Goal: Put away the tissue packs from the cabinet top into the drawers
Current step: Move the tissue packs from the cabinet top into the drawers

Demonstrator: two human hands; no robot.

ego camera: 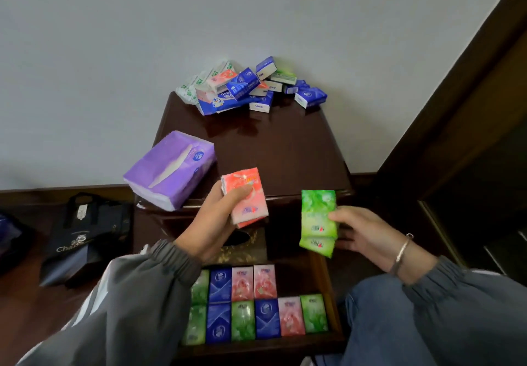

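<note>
Head view: we grip pink tissue packs (248, 194) in our left hand (219, 217) and pinch green tissue packs (318, 217) in our right hand (362, 231), above the open, pack-lined drawer (256, 347). Behind, the dark surface (271, 148) carries a purple pack (171, 171) at its front left corner and a pile (251, 87) by the white wall (256, 9). A bag (85, 237) sits on the floor (22, 308).

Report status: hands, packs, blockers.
Left hand grips pink packs; right hand grips green packs. Drawer open, part filled, space back right. Small-pack pile and purple pack on cabinet top. Nothing between hands and drawer.
</note>
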